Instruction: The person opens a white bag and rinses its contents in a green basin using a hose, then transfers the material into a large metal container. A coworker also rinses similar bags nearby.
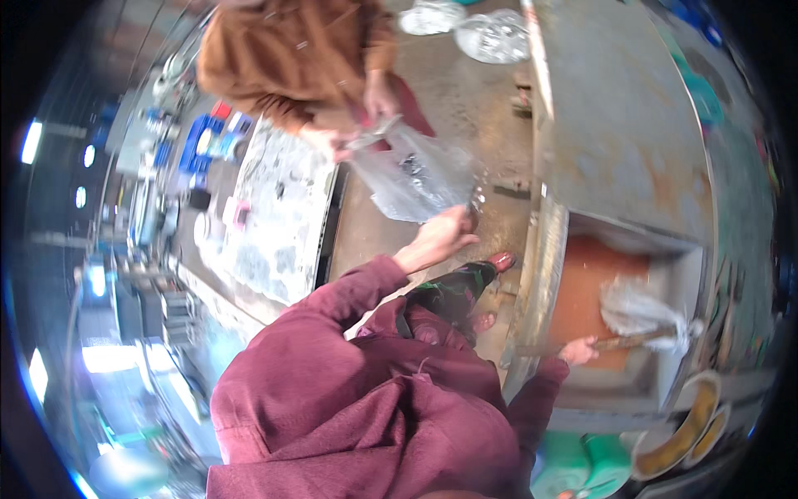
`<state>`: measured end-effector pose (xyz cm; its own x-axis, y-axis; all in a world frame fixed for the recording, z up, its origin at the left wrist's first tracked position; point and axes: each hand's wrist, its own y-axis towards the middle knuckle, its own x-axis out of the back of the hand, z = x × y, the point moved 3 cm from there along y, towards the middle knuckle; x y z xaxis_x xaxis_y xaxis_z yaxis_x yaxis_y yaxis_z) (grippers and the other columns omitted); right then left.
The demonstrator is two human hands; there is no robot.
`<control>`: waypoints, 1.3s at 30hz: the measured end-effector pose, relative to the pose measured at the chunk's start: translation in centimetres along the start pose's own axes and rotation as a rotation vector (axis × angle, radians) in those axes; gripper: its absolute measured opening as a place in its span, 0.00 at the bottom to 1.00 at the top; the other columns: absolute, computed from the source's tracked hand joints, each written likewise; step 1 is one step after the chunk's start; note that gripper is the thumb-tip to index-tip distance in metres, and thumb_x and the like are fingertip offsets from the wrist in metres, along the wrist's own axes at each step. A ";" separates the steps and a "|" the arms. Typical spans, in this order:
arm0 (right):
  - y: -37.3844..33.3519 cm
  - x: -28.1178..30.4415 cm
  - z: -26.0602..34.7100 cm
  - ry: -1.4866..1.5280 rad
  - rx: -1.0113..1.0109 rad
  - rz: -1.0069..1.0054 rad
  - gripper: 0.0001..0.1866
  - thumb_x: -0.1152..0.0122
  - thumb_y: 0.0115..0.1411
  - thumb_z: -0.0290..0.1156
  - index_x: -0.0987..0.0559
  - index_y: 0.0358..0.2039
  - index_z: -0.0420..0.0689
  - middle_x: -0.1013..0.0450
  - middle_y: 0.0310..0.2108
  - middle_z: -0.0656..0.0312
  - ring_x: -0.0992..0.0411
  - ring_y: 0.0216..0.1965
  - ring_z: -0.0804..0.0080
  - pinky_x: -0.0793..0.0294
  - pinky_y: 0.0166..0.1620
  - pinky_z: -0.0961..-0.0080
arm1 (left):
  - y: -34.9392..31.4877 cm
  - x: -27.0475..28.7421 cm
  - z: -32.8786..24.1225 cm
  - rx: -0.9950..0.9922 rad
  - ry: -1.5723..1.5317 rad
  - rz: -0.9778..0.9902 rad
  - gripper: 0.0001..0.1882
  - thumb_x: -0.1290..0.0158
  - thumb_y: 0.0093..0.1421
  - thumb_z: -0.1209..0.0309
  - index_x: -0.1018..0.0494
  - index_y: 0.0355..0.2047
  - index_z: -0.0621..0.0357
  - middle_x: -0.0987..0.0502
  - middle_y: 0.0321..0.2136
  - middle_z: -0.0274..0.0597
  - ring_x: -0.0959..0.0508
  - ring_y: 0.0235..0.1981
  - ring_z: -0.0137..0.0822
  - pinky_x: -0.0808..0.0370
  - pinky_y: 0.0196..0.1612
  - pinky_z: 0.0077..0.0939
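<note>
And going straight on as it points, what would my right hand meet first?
Beyond the stick at your hand, probably the whitish plastic bag in the box, though depth is unclear.

Workshop-type interior, edges bent and blurry. Brown, stained, hard-looking floor (pixel 474 100) through upper middle. Left of it: white, dark-blotched rectangular table (pixel 287 224), dark side face. Right: broad grey metal-looking bench top (pixel 615 108), rust-brown stains, worn pale front edge. Beyond bench, dull green surface (pixel 736 241), floor or not, can't tell. Far left: dark wall or ceiling (pixel 50 191), small bright white lights (pixel 32 141). Lower left: glaring white panels (pixel 108 358), windows or lamps unclear; grey slatted rack (pixel 176 312) nearby, blurred.
</note>
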<state>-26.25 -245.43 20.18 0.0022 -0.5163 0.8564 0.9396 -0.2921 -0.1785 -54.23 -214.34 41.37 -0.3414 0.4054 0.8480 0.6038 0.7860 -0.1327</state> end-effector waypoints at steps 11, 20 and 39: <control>-0.9 6.1 5.3 -0.255 0.451 -0.251 0.36 0.53 0.55 0.55 0.36 0.48 0.32 0.31 0.39 0.40 0.31 0.40 0.43 0.31 0.43 0.55 | -1.0 17.8 9.8 0.001 0.693 -0.459 0.27 0.39 0.41 0.68 0.34 0.43 0.62 0.31 0.41 0.48 0.35 0.49 0.47 0.42 0.53 0.42; -38.9 -7.3 30.4 0.265 1.395 0.901 0.49 0.28 0.34 0.39 0.41 0.56 0.34 0.52 0.60 0.43 0.56 0.62 0.50 0.58 0.63 0.58 | 3.7 18.0 15.1 -0.182 0.457 0.336 0.20 0.47 0.49 0.52 0.27 0.25 0.60 0.25 0.24 0.52 0.23 0.26 0.48 0.30 0.27 0.40; -37.6 20.6 37.2 1.242 0.975 1.009 0.07 0.50 0.39 0.22 0.32 0.10 0.33 0.42 0.08 0.63 0.42 0.16 0.86 0.43 0.18 0.75 | -4.8 31.0 -1.9 -0.404 -0.668 0.038 0.18 0.50 0.58 0.60 0.32 0.35 0.68 0.32 0.15 0.34 0.35 0.12 0.21 0.38 0.17 0.14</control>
<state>-48.80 -215.13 62.57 0.8117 -0.5247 -0.2566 0.5841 0.7275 0.3599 -66.28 -206.42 69.27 -0.5992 0.7242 0.3413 0.7954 0.5871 0.1507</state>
